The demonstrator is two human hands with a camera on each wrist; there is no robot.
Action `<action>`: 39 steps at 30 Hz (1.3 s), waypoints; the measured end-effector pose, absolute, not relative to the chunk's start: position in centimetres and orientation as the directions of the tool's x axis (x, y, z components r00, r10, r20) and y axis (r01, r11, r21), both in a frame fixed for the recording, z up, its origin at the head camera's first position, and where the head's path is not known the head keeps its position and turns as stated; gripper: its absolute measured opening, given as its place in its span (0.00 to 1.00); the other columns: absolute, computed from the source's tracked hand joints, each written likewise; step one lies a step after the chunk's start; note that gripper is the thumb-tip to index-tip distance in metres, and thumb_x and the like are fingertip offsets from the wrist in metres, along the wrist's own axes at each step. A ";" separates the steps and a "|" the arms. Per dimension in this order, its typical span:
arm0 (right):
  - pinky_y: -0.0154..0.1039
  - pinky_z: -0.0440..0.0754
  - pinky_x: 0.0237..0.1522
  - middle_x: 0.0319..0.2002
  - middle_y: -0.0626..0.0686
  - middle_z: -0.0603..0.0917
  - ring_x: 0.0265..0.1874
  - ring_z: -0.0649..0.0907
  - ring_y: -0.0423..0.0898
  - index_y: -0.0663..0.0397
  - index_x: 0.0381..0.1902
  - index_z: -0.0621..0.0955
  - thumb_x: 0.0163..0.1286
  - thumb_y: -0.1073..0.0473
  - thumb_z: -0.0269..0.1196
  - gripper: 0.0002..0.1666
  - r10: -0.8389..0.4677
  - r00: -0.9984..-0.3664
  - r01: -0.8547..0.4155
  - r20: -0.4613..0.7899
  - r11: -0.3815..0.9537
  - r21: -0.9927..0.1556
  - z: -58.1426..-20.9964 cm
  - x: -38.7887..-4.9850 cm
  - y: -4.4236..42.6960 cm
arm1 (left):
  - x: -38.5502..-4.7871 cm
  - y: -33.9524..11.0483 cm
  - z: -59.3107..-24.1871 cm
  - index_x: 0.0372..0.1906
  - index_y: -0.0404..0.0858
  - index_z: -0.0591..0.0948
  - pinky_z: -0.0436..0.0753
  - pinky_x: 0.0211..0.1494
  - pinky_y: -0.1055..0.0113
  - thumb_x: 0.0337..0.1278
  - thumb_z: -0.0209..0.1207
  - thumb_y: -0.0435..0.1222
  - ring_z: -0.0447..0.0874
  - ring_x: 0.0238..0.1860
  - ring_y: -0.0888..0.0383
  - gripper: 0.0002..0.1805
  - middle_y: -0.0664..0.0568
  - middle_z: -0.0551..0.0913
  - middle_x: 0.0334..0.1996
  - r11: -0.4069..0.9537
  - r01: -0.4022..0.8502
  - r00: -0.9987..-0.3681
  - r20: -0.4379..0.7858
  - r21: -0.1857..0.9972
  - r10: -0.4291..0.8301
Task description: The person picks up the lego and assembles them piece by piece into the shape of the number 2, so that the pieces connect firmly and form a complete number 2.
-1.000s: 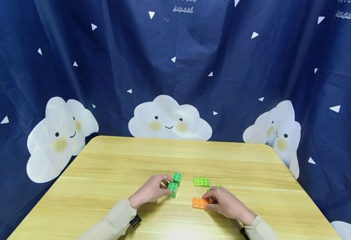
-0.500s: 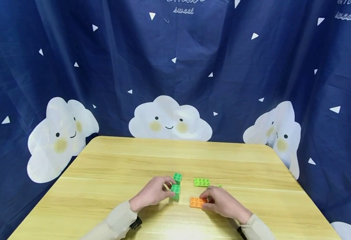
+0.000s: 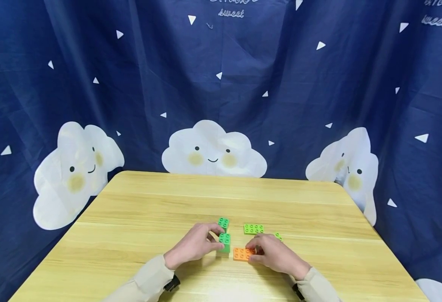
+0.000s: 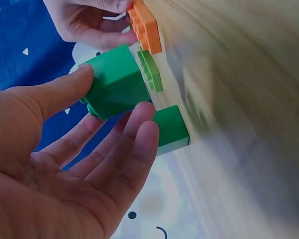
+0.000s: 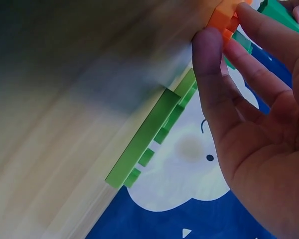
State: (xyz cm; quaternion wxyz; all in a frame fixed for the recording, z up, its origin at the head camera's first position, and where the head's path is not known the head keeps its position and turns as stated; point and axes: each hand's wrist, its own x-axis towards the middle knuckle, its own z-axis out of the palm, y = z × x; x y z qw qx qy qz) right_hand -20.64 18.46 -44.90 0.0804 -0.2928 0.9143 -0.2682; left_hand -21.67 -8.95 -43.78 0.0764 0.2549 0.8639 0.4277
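Note:
My left hand [image 3: 196,242] pinches a green building brick [image 3: 225,243] between thumb and fingers. In the left wrist view this brick [image 4: 117,82] appears clear of the table, studs facing away. A second green brick [image 3: 223,223] stands just behind it, near the left fingertips. With thumb and fingertips my right hand [image 3: 277,253] grips the right end of a flat orange brick [image 3: 240,254], its studs up. A narrow gap separates the orange brick from the held green one. The right fingers partly cover the orange studs.
Behind the orange brick lies a flat lime-green brick [image 3: 253,229]. Another lime-green brick [image 3: 278,236] is partly hidden by the right hand. The wooden table [image 3: 160,197] reaches back to a dark blue curtain [image 3: 221,96] printed with clouds.
The green brick in my left hand has moved right and slightly nearer. My right hand has brought the orange brick left, so the gap between the two has narrowed.

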 end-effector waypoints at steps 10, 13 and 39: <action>0.32 0.81 0.38 0.46 0.49 0.87 0.36 0.81 0.35 0.54 0.49 0.88 0.65 0.59 0.73 0.15 -0.606 -0.795 -0.506 0.024 0.641 -0.577 -44.9 -21.0 17.5 | -21.2 -8.5 -43.8 0.53 0.37 0.85 0.85 0.42 0.71 0.58 0.72 0.37 0.85 0.38 0.61 0.19 0.49 0.87 0.47 0.470 0.348 -0.858 0.074 0.811 0.508; 0.32 0.82 0.38 0.46 0.48 0.87 0.36 0.81 0.36 0.53 0.49 0.88 0.66 0.60 0.72 0.14 -0.609 -0.793 -0.507 0.026 0.635 -0.582 -44.8 -21.0 17.3 | -21.1 -8.3 -43.9 0.52 0.38 0.85 0.85 0.41 0.71 0.58 0.72 0.37 0.86 0.37 0.62 0.17 0.50 0.87 0.46 0.459 0.340 -0.857 0.069 0.821 0.510; 0.31 0.83 0.37 0.42 0.48 0.87 0.34 0.81 0.31 0.51 0.45 0.88 0.66 0.62 0.72 0.09 -0.608 -0.793 -0.515 0.039 0.634 -0.577 -44.9 -21.1 16.3 | -20.6 -7.0 -44.6 0.49 0.37 0.85 0.87 0.40 0.72 0.58 0.72 0.35 0.88 0.39 0.59 0.16 0.48 0.86 0.45 0.430 0.301 -0.862 0.050 0.851 0.505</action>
